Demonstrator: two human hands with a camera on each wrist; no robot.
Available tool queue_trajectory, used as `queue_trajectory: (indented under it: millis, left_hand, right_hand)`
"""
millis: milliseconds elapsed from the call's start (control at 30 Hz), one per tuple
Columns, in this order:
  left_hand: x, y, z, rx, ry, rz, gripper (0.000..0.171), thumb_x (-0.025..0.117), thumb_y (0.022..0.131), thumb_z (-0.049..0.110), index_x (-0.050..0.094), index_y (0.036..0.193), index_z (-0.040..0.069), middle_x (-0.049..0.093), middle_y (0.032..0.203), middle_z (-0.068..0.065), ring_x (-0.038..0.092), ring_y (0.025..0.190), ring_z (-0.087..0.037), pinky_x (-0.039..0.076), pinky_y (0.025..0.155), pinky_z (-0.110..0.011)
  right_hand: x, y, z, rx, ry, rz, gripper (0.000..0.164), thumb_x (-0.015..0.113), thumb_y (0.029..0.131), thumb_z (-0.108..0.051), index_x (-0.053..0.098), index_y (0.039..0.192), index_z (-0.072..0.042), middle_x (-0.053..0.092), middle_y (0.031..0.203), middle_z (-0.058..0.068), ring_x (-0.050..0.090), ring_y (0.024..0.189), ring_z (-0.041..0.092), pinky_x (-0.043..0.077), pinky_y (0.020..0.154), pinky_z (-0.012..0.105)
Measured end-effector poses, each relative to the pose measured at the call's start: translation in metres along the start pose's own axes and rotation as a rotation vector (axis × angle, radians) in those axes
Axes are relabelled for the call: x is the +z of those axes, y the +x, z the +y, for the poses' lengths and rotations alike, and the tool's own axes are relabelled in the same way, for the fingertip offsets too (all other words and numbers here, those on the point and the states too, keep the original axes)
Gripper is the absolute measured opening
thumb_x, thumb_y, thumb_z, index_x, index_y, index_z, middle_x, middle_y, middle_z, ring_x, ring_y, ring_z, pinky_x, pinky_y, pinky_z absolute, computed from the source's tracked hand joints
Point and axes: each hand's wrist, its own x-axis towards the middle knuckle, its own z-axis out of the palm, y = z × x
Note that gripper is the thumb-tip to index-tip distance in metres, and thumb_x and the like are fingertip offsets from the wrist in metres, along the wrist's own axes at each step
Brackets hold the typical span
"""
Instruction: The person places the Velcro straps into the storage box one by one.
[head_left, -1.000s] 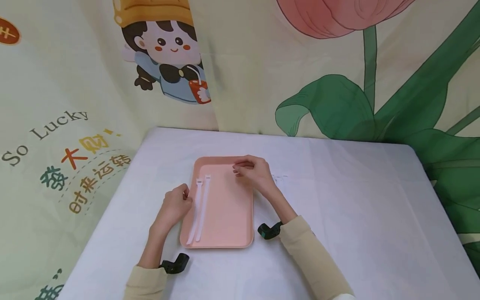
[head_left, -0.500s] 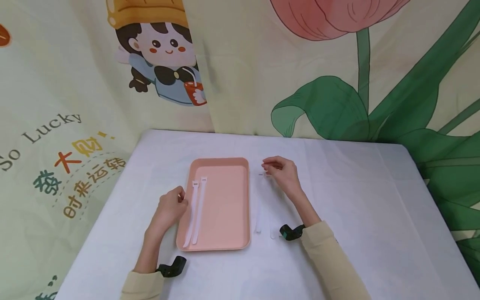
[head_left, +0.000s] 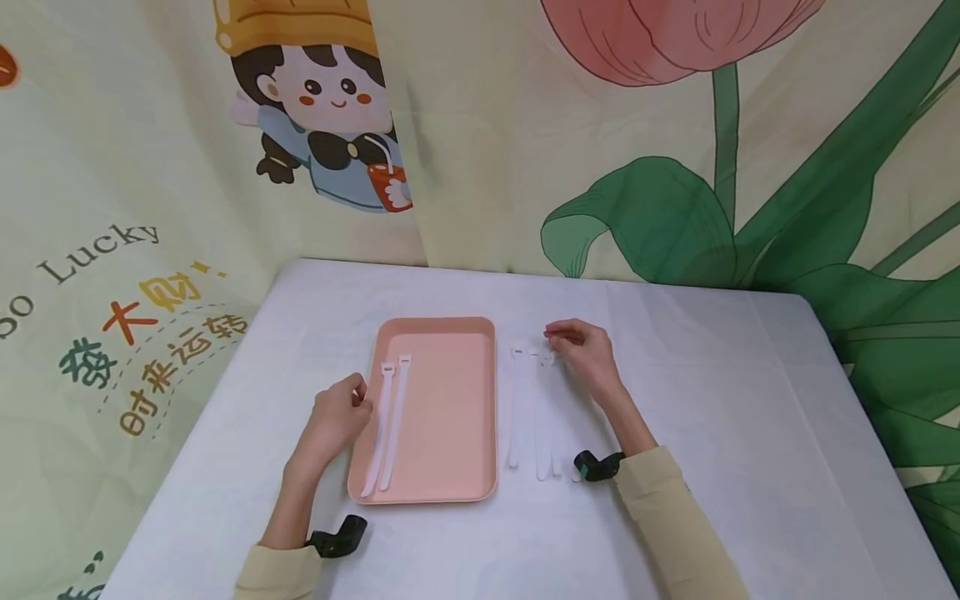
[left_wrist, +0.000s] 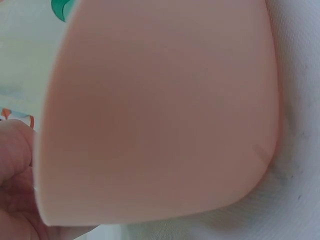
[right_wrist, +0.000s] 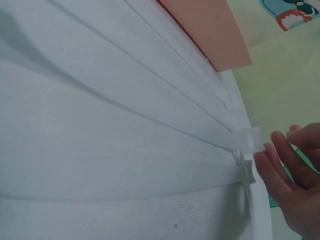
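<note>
Two white cable ties [head_left: 394,421] lie lengthwise along the left side of a pink tray [head_left: 450,417]. My left hand [head_left: 341,415] holds the tray's left rim with bent fingers; in the left wrist view, the tray wall [left_wrist: 165,115] hides most of them. To the right of the tray, several more white cable ties [head_left: 513,408] lie side by side on the white cloth, heads at the far end. My right hand [head_left: 588,354] is just beyond those heads, fingers loosely bent and holding nothing. In the right wrist view, its fingertips are right at one tie's head [right_wrist: 247,140].
A white cloth covers the table [head_left: 720,433]. Behind it hangs a printed backdrop [head_left: 480,167] with a cartoon figure and a tulip. A black wrist camera [head_left: 597,467] sits at my right wrist, above the near ends of the loose ties.
My right hand has moved right, from over the tray's far right corner to the heads of the loose cable ties. My left hand stays at the tray's left rim.
</note>
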Motion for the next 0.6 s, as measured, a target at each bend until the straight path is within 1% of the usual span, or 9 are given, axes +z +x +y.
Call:
queue_trajectory:
  millis: [133,267,400,600]
  left_hand:
    - [0.0008,0.0004,0.0006,0.0,0.004,0.002,0.004,0.05,0.093,0.002,0.053,0.09,0.001,0.053,0.068,-0.007,0.049,0.06,-0.018,0.039,0.054,-0.031]
    - [0.0013,0.0007,0.0008,-0.001,0.001,0.001,0.004,0.05,0.093,0.001,0.053,0.09,0.001,0.054,0.068,-0.007,0.049,0.06,-0.018,0.039,0.054,-0.031]
    - [0.0014,0.0014,0.0006,0.002,0.008,0.006,0.004,0.05,0.092,0.001,0.053,0.089,0.001,0.054,0.068,-0.007,0.049,0.06,-0.018,0.039,0.054,-0.031]
    - [0.002,0.0013,0.0004,-0.004,0.013,0.015,0.004,0.05,0.091,0.001,0.054,0.089,0.002,0.055,0.069,-0.007,0.05,0.061,-0.019,0.039,0.054,-0.031]
  right_hand:
    - [0.002,-0.0002,0.0016,-0.007,-0.034,-0.01,0.021,0.065,0.097,-0.005,0.073,0.116,-0.004,0.075,0.114,0.014,0.067,0.108,0.025,0.053,0.091,0.032]
    - [0.0034,-0.0007,0.0041,0.007,-0.053,-0.022,0.021,0.066,0.096,-0.004,0.073,0.116,-0.005,0.075,0.113,0.013,0.068,0.108,0.024,0.054,0.089,0.029]
    - [0.0033,-0.0009,0.0065,0.016,-0.044,-0.033,0.021,0.066,0.096,-0.004,0.073,0.116,-0.006,0.075,0.113,0.012,0.068,0.106,0.023,0.055,0.084,0.026]
    - [0.0027,-0.0045,0.0075,0.028,-0.036,-0.054,0.024,0.064,0.096,-0.005,0.072,0.119,-0.005,0.074,0.116,0.012,0.067,0.099,0.025,0.057,0.082,0.029]
